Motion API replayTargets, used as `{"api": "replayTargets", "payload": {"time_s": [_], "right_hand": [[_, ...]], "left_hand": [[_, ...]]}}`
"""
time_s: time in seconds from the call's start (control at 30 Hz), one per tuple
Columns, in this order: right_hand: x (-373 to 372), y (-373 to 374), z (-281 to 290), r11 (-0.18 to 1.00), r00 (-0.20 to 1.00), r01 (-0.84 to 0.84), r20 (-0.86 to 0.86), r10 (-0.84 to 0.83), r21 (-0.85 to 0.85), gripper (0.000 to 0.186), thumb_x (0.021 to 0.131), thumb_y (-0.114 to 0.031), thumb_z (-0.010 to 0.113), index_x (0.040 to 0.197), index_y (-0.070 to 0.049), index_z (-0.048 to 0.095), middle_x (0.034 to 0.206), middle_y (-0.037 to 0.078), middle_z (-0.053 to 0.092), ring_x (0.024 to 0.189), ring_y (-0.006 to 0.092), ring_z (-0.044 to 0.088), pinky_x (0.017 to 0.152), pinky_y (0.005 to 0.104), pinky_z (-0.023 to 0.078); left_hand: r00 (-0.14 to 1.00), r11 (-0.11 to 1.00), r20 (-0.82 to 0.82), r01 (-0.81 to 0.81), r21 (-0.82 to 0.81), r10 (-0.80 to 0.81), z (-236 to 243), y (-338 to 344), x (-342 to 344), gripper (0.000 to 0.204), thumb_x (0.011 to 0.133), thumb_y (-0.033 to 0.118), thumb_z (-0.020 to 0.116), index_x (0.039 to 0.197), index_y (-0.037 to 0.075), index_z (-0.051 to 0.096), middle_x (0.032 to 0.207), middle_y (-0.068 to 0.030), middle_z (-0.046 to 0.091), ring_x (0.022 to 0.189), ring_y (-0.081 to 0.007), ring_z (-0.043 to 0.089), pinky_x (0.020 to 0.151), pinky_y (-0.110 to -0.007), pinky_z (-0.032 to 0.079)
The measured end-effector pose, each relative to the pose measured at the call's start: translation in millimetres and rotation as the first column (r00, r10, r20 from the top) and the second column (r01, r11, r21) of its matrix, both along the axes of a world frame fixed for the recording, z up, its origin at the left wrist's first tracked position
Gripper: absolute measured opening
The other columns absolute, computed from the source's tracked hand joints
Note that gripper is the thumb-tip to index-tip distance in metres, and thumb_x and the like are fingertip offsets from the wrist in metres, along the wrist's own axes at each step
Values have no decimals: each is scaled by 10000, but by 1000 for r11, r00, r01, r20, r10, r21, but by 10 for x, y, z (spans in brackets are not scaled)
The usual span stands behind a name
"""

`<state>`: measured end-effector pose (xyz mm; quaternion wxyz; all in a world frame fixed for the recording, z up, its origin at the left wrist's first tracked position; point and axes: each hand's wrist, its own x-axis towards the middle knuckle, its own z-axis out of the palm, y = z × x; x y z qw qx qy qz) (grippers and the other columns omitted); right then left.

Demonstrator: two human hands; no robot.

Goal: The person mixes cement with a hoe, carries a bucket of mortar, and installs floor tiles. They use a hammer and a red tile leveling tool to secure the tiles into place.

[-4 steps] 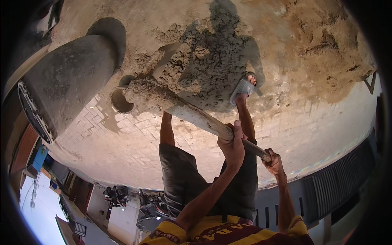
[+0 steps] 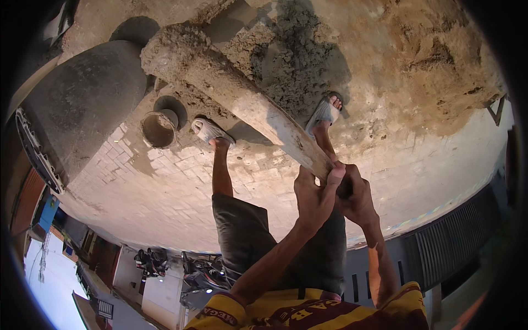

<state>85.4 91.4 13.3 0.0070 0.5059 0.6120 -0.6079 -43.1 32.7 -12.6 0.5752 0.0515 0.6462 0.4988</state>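
Note:
Both of my hands are closed round the wooden handle of a hoe (image 2: pixel 250 104). My left hand (image 2: pixel 315 198) wraps the lower part of the handle, and my right hand (image 2: pixel 356 198) grips beside it, close to the handle's end. From my hands the handle slants up to the far left, and wet grey mortar cakes its thick far end. Its blade is partly seen at the upper edge. Beyond it a pile of wet mortar (image 2: pixel 291 60) lies on the ground, with my shadow across it.
A small round bucket (image 2: pixel 157 129) stands left of my sandalled feet. Further left is a large grey rounded container (image 2: pixel 93 104). Brown sandy soil (image 2: pixel 434 60) spreads at the far right. Parked motorcycles (image 2: pixel 203 272) and a dark slatted gate (image 2: pixel 451 247) show along the lower edge.
The hoe's head has risen and moved up and left, appearing larger. My right hand has slid in close to my left hand. My left foot has come into view.

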Motion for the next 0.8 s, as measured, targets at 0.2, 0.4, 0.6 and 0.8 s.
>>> {"api": "replayTargets", "payload": {"time_s": [0.2,0.4,0.6,0.8], "right_hand": [[-1675,676,-919,942,963,267,101,-251,-203,275,1008,-252,702,1061,-54,519,692,24,542,469,110,499,450,291,417],[-1474,-1543,-2629,808,863,498,274,-425,-315,321,995,-212,649,1135,-65,401,653,17,484,409,138,509,350,308,448],[-1621,-1129,-1865,726,811,583,214,-544,-365,242,1000,-139,611,1127,-48,427,632,40,495,392,156,517,342,326,462],[-1632,1817,-3086,796,803,594,150,-577,-117,227,1019,-126,598,1178,34,566,778,64,578,501,174,571,470,352,535]], "left_hand": [[974,976,204,136,-170,-100,-234,-881,29,671,1030,470,594,1428,26,287,1354,-179,429,1273,-298,397,1070,-446,320],[946,638,126,297,-711,-300,-247,-3224,115,334,926,308,770,916,-5,657,661,-134,663,614,-240,687,601,-400,529],[913,726,40,349,-593,-406,-110,-3414,-42,351,904,302,764,1065,16,642,728,-213,698,748,-419,728,666,-505,576],[835,793,-55,497,-352,-548,-1302,-736,-1178,369,931,294,720,1067,2,541,760,-286,684,790,-501,696,685,-582,552]]}}
